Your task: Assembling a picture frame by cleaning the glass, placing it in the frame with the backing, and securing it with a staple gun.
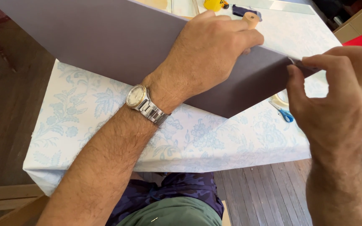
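Grey sheet of board [105, 37], large, flat and stiff. Its long axis runs from the upper left of the frame down to the right, ending in a corner at centre right. It is held tilted above the table [84, 104], with the lower edge slanting down to a second corner just below centre.

Left hand [208, 52]: lies over the sheet near its right end, fingers curled over the upper edge, palm and back of hand pressed against the grey face. Closed in a grip on the sheet. A metal wristwatch [138, 97] sits on that wrist.

Right hand [340, 90]: at the right of the frame, thumb and forefinger pinched together on the sheet's right corner; the other fingers are curled in.

Table carries a pale blue flowered cloth. Blue-handled scissors [285, 114] lie on it just below the sheet's right corner, partly covered by the right hand.

Hidden or unclear: the sheet's upper left part runs out of frame. Small items at the top centre (a yellow object [214, 4], a dark one [241, 10]) are cut off and cannot be identified. The left fingertips are behind the sheet.
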